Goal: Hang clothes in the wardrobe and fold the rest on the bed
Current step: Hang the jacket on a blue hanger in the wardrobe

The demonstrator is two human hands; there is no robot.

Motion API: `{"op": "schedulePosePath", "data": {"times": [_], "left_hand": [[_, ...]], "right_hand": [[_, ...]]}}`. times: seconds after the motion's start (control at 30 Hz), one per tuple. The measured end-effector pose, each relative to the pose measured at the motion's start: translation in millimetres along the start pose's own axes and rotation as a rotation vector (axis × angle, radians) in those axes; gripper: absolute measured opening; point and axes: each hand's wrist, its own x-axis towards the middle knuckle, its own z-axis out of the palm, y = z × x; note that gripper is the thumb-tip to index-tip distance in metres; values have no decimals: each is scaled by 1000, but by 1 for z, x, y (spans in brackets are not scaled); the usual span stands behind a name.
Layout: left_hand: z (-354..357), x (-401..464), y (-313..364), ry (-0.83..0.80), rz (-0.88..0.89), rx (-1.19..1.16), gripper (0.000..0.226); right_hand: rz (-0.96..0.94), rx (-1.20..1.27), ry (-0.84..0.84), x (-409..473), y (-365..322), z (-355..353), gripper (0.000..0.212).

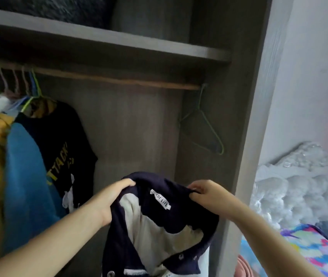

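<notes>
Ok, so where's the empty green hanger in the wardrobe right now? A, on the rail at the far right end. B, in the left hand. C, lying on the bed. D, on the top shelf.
A: the empty green hanger hangs from the rail at its right end, while both hands grip the navy garment.

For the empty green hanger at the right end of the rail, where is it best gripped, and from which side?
Probably at the neck just below the hook, coming from the left, the open side of the wardrobe. The green hanger hangs close against the right wall, so there is little room on its other side. Both hands, left and right, currently grip the navy garment.
</notes>
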Motion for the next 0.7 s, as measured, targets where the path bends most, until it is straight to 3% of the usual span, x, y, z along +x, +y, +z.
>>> {"op": "schedulePosePath", "data": {"times": [0.13, 0.23, 0.43, 0.53, 0.7], "left_hand": [[-10, 30, 20, -75, -33, 10, 18], [-5, 46, 27, -138, -81, 58, 24], [6, 73, 49, -330, -142, 119, 20], [2, 80, 65, -358, -115, 141, 23], [-3, 94, 88, -288, -25, 99, 15]], "right_hand": [[152, -79, -37, 41, -7, 14, 21], [233, -35, 87, 78, -17, -10, 20], [189, -739, 539, 171, -26, -80, 24], [240, -900, 527, 206, -19, -103, 41], [286, -1100, 493, 236, -6, -116, 39]]}}
